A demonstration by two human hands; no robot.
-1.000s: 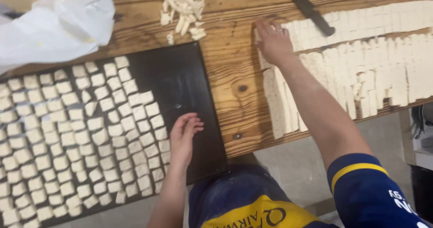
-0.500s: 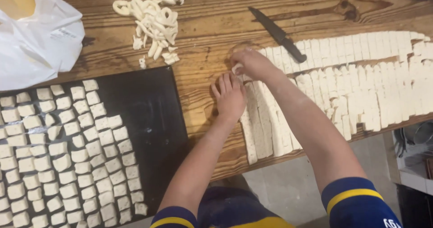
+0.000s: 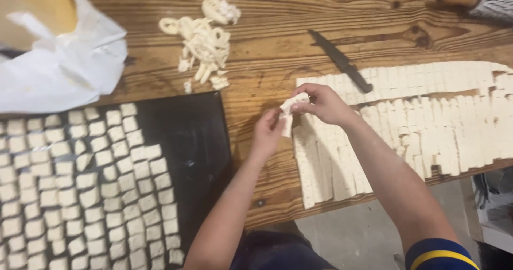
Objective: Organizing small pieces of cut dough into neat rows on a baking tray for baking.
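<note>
Our left hand [image 3: 269, 132] and right hand [image 3: 320, 104] meet, fingers pinched on one dough strip [image 3: 288, 114], beside the black tray [image 3: 197, 136].

A flat black metal tray [image 3: 197, 141] of small square dough pieces [image 3: 80, 184] lies left of the scored pale dough sheet [image 3: 427, 125]; a dark-handled knife [image 3: 340, 60] lies behind it on the brown wooden table [image 3: 267, 51].

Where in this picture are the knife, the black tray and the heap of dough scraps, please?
knife [image 3: 342, 61]: head view, where blade meets handle.
black tray [image 3: 192, 136]: head view, bare right part.
heap of dough scraps [image 3: 203, 40]: head view, middle of the pile.
</note>
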